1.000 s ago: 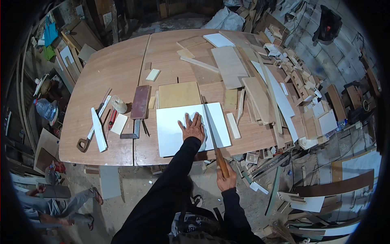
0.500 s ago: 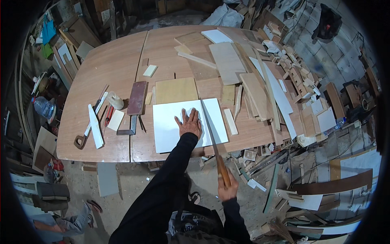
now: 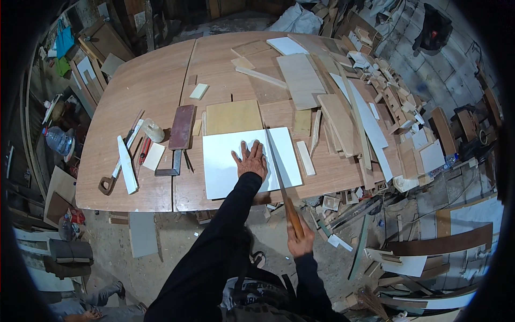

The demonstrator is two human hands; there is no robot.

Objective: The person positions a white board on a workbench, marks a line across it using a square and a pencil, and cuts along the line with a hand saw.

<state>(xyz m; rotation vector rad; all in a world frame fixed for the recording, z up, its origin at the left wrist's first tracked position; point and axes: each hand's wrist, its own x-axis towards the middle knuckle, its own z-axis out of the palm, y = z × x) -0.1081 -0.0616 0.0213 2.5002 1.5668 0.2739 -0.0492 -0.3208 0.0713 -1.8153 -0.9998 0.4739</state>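
Note:
A white board lies flat near the front edge of the table. My left hand presses on it palm down, its fingers spread. My right hand is wrapped round the wooden handle of a handsaw. The blade runs across the right part of the board, its tip at the board's far edge and its handle beyond the table's front edge. Whether the teeth sit in a cut cannot be made out. A yellowish board lies just behind the white one.
On the wooden table, a second handsaw, a try square, a reddish-brown block and a bottle lie left. Wood panels and strips pile up right. A person's legs show at lower left.
My right hand has slid the saw slightly forward, away from me. My left hand stays put on the white board. The person at lower left has shifted their legs.

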